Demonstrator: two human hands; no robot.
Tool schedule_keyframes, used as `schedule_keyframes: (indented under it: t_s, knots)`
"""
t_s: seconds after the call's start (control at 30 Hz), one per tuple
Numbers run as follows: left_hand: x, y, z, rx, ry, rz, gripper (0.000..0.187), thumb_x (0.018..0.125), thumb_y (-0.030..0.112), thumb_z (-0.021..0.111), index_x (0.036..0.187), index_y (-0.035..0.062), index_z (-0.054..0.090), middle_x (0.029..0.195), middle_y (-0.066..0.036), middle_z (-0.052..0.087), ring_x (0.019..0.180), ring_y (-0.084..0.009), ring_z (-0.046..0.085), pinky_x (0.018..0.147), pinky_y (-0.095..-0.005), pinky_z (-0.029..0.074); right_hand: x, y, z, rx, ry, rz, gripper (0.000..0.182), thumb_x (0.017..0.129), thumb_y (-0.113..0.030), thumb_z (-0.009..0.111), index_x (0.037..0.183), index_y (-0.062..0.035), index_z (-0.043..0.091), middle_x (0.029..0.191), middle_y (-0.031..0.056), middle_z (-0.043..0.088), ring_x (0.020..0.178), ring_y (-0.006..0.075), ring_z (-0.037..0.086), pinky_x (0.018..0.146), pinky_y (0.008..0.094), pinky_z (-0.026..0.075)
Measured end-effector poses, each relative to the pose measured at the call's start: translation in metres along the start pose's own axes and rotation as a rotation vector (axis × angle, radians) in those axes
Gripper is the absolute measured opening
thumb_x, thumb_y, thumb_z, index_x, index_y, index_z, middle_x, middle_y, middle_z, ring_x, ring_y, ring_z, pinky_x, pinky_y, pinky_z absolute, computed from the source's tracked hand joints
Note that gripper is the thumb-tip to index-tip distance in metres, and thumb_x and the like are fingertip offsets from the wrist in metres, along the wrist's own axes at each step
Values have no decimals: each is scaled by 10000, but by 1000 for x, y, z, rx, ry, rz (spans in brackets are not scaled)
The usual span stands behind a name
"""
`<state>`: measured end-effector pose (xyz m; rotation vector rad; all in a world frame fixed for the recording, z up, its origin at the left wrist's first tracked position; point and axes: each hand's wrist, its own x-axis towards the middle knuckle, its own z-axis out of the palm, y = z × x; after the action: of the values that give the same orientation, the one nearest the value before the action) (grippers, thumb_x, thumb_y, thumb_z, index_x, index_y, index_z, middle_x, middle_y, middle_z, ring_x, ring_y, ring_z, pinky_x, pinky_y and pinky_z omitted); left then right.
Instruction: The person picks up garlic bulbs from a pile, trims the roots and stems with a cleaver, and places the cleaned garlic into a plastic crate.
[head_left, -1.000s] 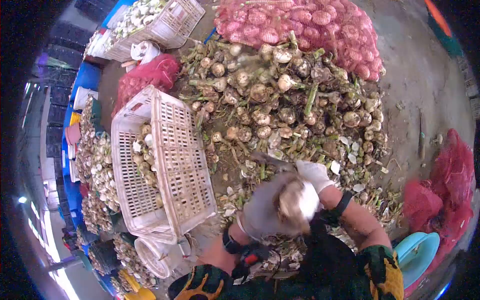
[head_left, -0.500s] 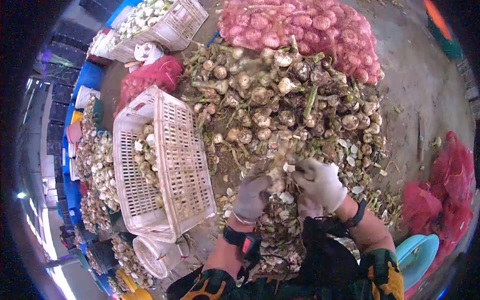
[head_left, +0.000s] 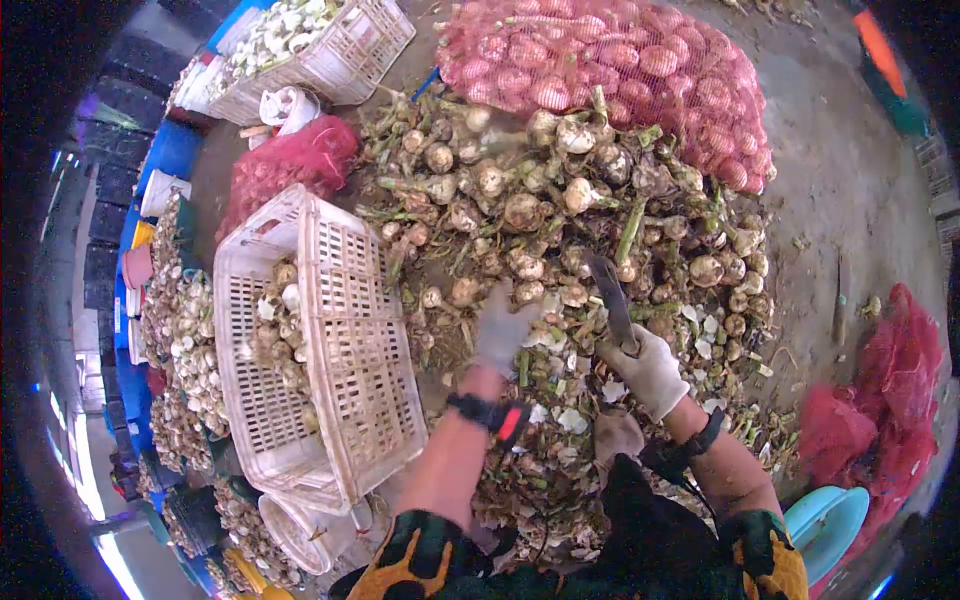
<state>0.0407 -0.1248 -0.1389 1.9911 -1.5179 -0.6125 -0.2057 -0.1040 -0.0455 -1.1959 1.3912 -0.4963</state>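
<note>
Your right hand (head_left: pixel 646 372) clamps the knife (head_left: pixel 613 302); your left hand (head_left: pixel 503 334) (grip unclear) is beside garlic bulbs (head_left: pixel 526 265), likely firm: hold their sides.

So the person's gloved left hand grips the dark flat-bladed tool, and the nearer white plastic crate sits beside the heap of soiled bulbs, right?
Only the side is wrong: in the head view, the gloved right hand grips the dark flat-bladed tool. The nearer white plastic crate does sit beside the heap of soiled bulbs.
</note>
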Motion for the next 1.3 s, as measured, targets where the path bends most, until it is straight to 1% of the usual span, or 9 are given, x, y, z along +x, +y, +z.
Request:
schedule_keyframes:
  t_s: [0.13, 0.27, 0.37, 0.47, 0.57, 0.63, 0.73, 0.93, 1.3]
  knots:
    - [27, 24, 33, 360, -149, -291, 609, 759, 344, 720, 1202, -25, 525, 1185, -184, 592, 1104, -267, 559, 928, -376, 433, 13, 35, 4, 30, 124, -104, 367, 819, -356, 676, 1014, -49, 632, 774, 102, 668, 717, 199, 631, 651, 341, 479]
    - [-4, 1, 0, -279, -226, -221, 591, 739, 361, 723, 1142, -40, 564, 1108, -245, 612, 1016, -330, 603, 897, -360, 459, 14, 10, -1, -202, 51, 128, 340, 826, -282, 691, 1055, -40, 626, 866, 146, 683, 815, 248, 671, 715, 346, 500]
    - [-42, 55, -47, -433, -297, -279, 619, 733, 349, 746, 1175, -39, 553, 1068, -222, 624, 958, -323, 614, 866, -340, 467, 6, -13, 13, 9, 24, -175, 340, 828, -218, 699, 1085, -15, 609, 934, 162, 687, 857, 220, 675, 752, 318, 509]
    - [-78, 77, -47, -758, -340, -277, 609, 752, 339, 747, 1176, -44, 538, 1035, -212, 627, 962, -312, 613, 862, -371, 470, 11, 4, 37, 349, -70, -124, 337, 853, -178, 683, 1102, 29, 591, 1021, 100, 681, 901, 129, 627, 805, 279, 498]
    - [-90, 92, -56, -34, -63, 397, 577, 776, 305, 740, 1183, -43, 523, 1036, -184, 632, 971, -271, 615, 860, -370, 477, 5, -2, 41, 692, -114, 0, 300, 886, -176, 648, 1106, 21, 598, 1009, 28, 656, 877, 95, 586, 801, 276, 490]
    - [-98, 88, -53, -192, -165, 271, 511, 764, 186, 743, 1190, -4, 532, 1058, -129, 635, 971, -219, 616, 866, -340, 483, 1, -7, 40, 847, -161, 66, 295, 894, -189, 641, 1107, 12, 604, 984, 18, 652, 847, 91, 579, 776, 275, 491]
    - [-110, 93, -53, -779, -391, -180, 461, 729, 61, 731, 1157, 16, 564, 1047, -54, 640, 944, -148, 604, 855, -313, 485, -20, -24, 24, 503, -153, -20, 321, 892, -245, 645, 1089, 6, 607, 969, 15, 653, 815, 78, 557, 713, 283, 489]
    - [-123, 92, -62, -858, -557, -178, 456, 716, 7, 736, 1145, 13, 582, 1052, -53, 646, 945, -123, 605, 837, -297, 495, -69, -13, -7, -557, -4, -637, 251, 752, -206, 677, 941, -69, 586, 777, 107, 590, 741, 321, 613, 664, 394, 491]
    - [-152, 52, -35, -901, -390, -140, 380, 778, 83, 729, 1123, 26, 580, 1100, -72, 630, 980, -174, 618, 830, -320, 514, -72, -17, -6, -719, -39, -564, 262, 723, -250, 658, 909, -78, 592, 825, 111, 617, 786, 321, 621, 681, 437, 484]
